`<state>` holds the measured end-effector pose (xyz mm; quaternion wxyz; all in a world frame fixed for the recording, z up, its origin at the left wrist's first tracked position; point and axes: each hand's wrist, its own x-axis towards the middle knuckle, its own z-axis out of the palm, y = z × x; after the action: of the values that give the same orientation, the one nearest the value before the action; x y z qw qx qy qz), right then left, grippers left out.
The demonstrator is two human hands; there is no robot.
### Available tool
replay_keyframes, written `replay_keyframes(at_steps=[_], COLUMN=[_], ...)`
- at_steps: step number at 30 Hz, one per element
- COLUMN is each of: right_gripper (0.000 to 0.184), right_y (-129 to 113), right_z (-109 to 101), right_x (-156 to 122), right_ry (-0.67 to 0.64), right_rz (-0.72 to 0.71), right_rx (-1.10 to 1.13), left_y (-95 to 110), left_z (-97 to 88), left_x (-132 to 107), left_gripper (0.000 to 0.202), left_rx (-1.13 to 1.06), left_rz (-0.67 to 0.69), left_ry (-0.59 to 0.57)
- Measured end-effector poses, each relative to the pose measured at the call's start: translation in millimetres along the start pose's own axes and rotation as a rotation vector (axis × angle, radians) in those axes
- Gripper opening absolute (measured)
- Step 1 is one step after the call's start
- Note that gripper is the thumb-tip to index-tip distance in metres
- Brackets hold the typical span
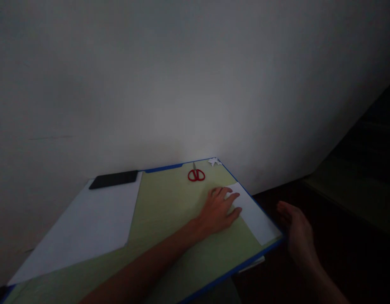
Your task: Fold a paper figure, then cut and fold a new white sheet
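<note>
Left hand flat on green mat, fingers spread, gripping nothing, fingertips resting on left edge of small white sheet at mat's 3 o'clock. Right hand off mat's blue edge at 4 o'clock, open and loose, empty. Red scissors at 12 o'clock from left hand; large white sheet and black phone toward 9–10 o'clock.

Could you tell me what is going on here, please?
A person works at a green board. The left hand lies flat on it, fingers touching a small white sheet. The right hand hovers open off the board's right edge, holding nothing. Red scissors and a paper scrap lie by the far edge; a black phone lies at the far end of a larger sheet.
</note>
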<state>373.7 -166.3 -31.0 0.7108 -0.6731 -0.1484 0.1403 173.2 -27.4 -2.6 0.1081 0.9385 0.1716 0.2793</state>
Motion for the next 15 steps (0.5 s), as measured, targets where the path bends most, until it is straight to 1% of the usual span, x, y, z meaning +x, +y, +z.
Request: replay_keyframes(at_steps=[1, 2, 4, 5, 6, 7, 8, 9, 12, 13, 14, 15], right_gripper=[0.039, 0.039, 0.034, 0.031, 0.030, 0.028, 0.024, 0.020, 0.013, 0.010, 0.012, 0.015], right_y=[-9, -20, -40, -49, -56, -61, -65, -67, -66, -64, -62, -60], right_z=[2, 7, 24, 37, 52, 70, 90, 110, 168, 185, 200, 213], right_x=[-6, -12, -30, -40, -52, -66, -82, -99, -156, -174, -191, -205], right_ry=[0.059, 0.084, 0.030, -0.044, -0.144, -0.289, -0.466, -0.633, -1.121, -1.228, -1.304, -1.353], right_rz=[-0.116, -0.216, -0.358, -0.397, -0.416, -0.439, -0.484, -0.559, -0.746, -0.790, -0.852, -0.909], right_rx=[-0.067, -0.114, -0.116, -0.116, -0.131, -0.145, -0.165, -0.174, -0.245, -0.287, -0.337, -0.385], left_y=[-6, -13, -31, -43, -56, -70, -85, -100, -140, -148, -152, -153], left_z=[-11.6, -25.0, -56.3, -73.6, -91.7, -110.0, -128.4, -146.5, -195.3, -208.7, -220.3, -229.9], left_x=[-5, -11, -27, -37, -48, -61, -76, -92, -146, -164, -182, -199], left_gripper=[0.039, 0.034, 0.026, 0.022, 0.019, 0.016, 0.015, 0.017, 0.022, 0.023, 0.024, 0.025], left_rx=[0.006, 0.014, 0.048, 0.068, 0.087, 0.103, 0.118, 0.135, 0.222, 0.238, 0.250, 0.247], left_rz=[-0.035, -0.080, -0.174, -0.231, -0.284, -0.328, -0.361, -0.399, -0.589, -0.629, -0.661, -0.691], left_ry=[0.040, 0.087, 0.197, 0.242, 0.273, 0.299, 0.322, 0.339, 0.402, 0.384, 0.371, 0.369])
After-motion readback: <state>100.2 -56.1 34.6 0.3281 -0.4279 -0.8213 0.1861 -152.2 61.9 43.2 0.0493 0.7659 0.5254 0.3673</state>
